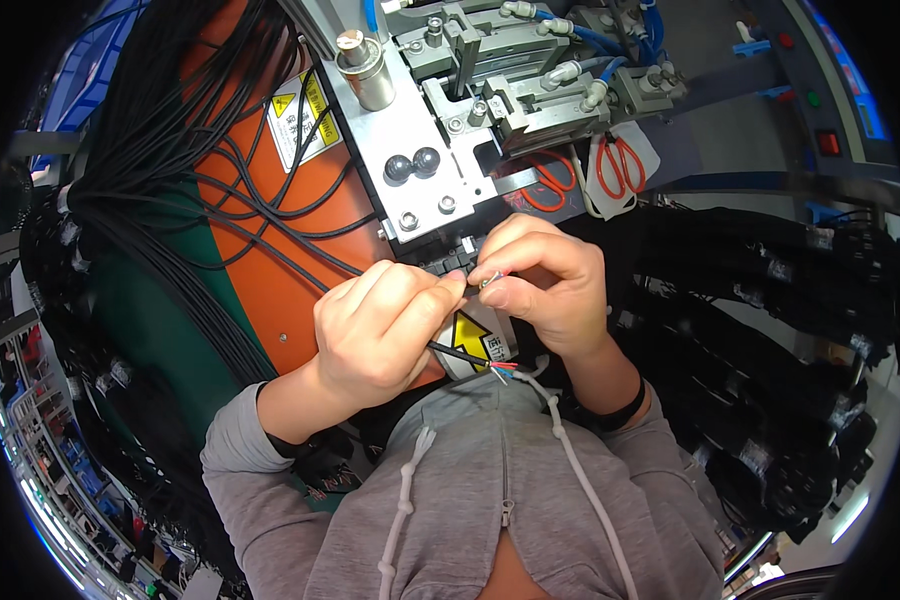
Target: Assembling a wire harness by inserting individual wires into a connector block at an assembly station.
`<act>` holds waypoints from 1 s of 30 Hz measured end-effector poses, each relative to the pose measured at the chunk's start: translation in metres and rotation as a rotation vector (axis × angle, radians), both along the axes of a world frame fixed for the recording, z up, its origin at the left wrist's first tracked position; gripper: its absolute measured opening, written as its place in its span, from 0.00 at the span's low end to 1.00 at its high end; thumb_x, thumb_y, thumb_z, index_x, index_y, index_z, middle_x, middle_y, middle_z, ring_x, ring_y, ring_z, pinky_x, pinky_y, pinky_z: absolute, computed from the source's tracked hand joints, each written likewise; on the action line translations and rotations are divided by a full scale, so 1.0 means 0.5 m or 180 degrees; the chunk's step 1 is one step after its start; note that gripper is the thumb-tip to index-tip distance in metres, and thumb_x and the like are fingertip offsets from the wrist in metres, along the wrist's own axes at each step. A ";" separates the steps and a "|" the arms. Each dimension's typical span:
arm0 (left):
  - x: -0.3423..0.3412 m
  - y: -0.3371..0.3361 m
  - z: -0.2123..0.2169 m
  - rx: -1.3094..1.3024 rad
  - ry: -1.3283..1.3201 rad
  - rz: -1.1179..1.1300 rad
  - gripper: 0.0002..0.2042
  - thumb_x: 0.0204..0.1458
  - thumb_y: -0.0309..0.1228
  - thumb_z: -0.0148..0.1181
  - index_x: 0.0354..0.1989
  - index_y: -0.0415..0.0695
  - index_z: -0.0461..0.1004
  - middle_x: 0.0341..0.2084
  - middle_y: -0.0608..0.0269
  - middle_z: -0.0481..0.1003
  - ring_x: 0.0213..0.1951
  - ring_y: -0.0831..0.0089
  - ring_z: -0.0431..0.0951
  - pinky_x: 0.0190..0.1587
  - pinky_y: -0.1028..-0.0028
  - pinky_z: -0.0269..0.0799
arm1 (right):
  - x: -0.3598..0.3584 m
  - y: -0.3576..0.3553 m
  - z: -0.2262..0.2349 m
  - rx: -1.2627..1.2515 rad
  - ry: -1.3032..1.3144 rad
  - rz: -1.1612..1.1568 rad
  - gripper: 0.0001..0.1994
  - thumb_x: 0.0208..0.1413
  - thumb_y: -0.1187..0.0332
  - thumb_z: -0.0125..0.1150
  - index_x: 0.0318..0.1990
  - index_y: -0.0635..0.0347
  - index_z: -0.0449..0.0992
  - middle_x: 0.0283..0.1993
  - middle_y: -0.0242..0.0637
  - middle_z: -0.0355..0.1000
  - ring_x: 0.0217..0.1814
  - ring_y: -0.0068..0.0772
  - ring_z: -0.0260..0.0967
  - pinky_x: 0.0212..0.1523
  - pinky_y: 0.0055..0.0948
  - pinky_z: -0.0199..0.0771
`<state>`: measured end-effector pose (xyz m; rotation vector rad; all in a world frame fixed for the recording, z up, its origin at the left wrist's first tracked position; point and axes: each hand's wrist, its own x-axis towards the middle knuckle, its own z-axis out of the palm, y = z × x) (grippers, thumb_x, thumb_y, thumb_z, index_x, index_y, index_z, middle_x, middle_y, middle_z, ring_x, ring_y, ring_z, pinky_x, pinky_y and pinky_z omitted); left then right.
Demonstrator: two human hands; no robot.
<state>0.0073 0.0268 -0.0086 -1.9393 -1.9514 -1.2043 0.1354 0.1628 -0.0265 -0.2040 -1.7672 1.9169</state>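
Head: hands (460, 300) apparently pinch cable (465, 355), machine edge (450, 235) near

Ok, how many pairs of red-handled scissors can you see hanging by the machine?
2: one pair of scissors hangs right of the metal fixture, and a second pair sits just left of it, partly hidden behind the fixture. Others may be hidden.

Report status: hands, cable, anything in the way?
Left hand and right hand both pinching thin black cable. Stripped coloured wires free. Metal machine close above.
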 end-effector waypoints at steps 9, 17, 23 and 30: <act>0.000 -0.014 0.004 -0.0574 0.0633 0.0141 0.09 0.39 0.24 0.62 0.32 0.41 0.77 0.20 0.68 0.63 0.19 0.77 0.65 0.16 0.77 0.60 | 0.007 0.011 0.022 0.2483 -0.0179 -0.0830 0.06 0.44 0.78 0.68 0.28 0.65 0.75 0.31 0.37 0.72 0.34 0.27 0.68 0.35 0.27 0.67; 0.005 -0.009 0.001 -0.0676 0.0758 -0.0005 0.19 0.37 0.25 0.61 0.43 0.44 0.79 0.22 0.67 0.65 0.21 0.78 0.67 0.19 0.77 0.62 | 0.016 0.042 -0.014 0.0184 -0.0840 0.0046 0.04 0.49 0.77 0.63 0.27 0.65 0.73 0.26 0.35 0.69 0.30 0.26 0.67 0.33 0.28 0.67; 0.022 -0.008 0.000 -0.1172 0.0951 0.0259 0.20 0.38 0.26 0.60 0.45 0.46 0.79 0.21 0.68 0.59 0.20 0.79 0.64 0.19 0.77 0.61 | -0.012 0.016 -0.026 0.1899 -0.0936 -0.0701 0.05 0.45 0.79 0.62 0.24 0.65 0.72 0.23 0.36 0.69 0.27 0.30 0.67 0.30 0.27 0.65; 0.024 -0.006 -0.006 -0.1245 0.1011 0.0475 0.21 0.39 0.26 0.60 0.46 0.46 0.79 0.21 0.68 0.57 0.20 0.79 0.65 0.19 0.77 0.62 | -0.016 0.010 -0.046 0.2177 -0.0753 -0.0859 0.04 0.43 0.80 0.61 0.24 0.65 0.71 0.23 0.38 0.68 0.26 0.34 0.66 0.30 0.27 0.65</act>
